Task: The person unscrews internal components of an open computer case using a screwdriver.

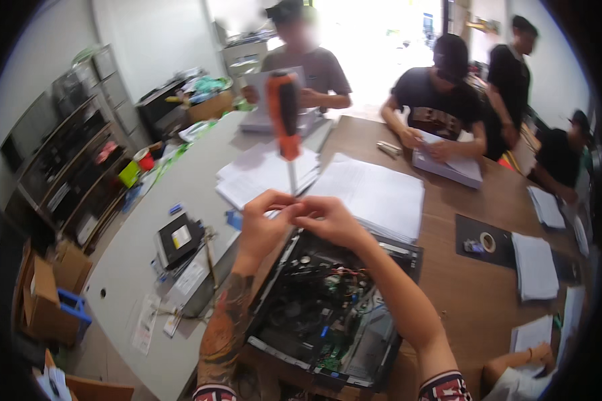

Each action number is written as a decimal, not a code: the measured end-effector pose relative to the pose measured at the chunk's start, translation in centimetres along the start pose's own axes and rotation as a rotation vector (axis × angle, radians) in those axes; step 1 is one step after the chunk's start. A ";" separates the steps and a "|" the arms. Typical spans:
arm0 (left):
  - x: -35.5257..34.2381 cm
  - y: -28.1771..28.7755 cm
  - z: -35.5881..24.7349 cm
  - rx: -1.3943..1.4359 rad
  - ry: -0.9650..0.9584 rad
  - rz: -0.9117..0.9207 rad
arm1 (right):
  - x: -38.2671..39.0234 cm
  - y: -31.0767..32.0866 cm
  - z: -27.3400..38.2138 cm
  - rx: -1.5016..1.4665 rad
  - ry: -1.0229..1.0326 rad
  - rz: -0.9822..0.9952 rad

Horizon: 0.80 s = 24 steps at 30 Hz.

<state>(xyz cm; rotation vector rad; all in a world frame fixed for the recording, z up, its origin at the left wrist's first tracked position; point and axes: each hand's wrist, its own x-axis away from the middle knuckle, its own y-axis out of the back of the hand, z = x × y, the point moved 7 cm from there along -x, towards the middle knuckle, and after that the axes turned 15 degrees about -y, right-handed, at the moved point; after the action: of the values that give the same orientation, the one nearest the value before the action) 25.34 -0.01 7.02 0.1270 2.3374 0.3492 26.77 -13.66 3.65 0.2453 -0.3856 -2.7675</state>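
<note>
A screwdriver (284, 110) with an orange and black handle stands upright, handle up and shaft down. My left hand (262, 219) is closed, its fingers pinching the lower end of the shaft. My right hand (333, 222) meets it there, its thumb and fingertips pressed together at the same spot. The tip is hidden among the fingers, so any small part there cannot be seen. Below my wrists lies an opened black computer case (291, 344), showing cables, a green circuit board and a metal drive bay.
Left on the grey table are a black optical drive (180, 238), a metal bracket (192, 284) and small parts. Paper stacks (374, 194) lie beyond the case. A tape roll (488, 242) rests on a dark mat at right. Several people work around the table; one arm (525, 364) reaches in nearby at lower right.
</note>
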 end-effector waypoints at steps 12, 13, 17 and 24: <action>2.7 0.3 0.6 -0.050 -0.110 -0.097 | 0.3 -1.8 0.6 -0.012 0.172 0.073; 2.8 0.0 0.6 -0.045 -0.108 -0.093 | 0.1 -1.8 0.2 -0.001 0.184 0.069; 3.2 0.4 0.8 -0.030 -0.107 -0.128 | 0.5 -2.0 1.1 -0.004 0.217 0.036; 3.3 1.4 0.2 -0.130 -0.152 -0.114 | -1.0 -2.3 0.5 0.002 0.183 -0.049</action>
<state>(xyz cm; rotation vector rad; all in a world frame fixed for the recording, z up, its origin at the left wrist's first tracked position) 23.16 1.99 5.07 -0.0418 2.1545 0.4183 26.92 -11.10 3.53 0.5102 -0.3399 -2.7626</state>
